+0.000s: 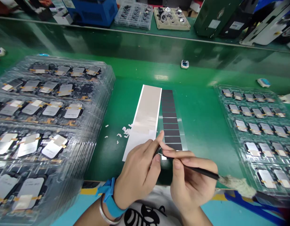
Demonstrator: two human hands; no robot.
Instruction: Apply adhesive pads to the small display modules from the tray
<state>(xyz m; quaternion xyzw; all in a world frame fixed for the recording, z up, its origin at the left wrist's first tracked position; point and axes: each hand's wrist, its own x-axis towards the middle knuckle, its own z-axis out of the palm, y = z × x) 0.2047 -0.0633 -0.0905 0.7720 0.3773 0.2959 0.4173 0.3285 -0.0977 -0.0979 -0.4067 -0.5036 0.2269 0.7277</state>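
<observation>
My left hand (140, 166), a blue strap on its wrist, is closed with thumb and fingers pinching a small dark piece, mostly hidden by the fingers. In my right hand (194, 180) is a slim black tool (202, 171), which looks like tweezers, its back end wrapped in pale fuzzy material. The tool's tip meets the piece at my left fingertips. Just beyond my hands lie a long beige sheet with white edges (148, 106) and a clear strip of black rectangular stickers (171, 126). Small white scraps (126, 130) are scattered left of the sheet.
Stacked clear trays (107, 81) of small screen modules stand at the left. Another clear tray (231, 125) of modules lies at the right. A shelf (135, 34) across the back bears a blue machine (93, 12) and parts boxes (171, 23).
</observation>
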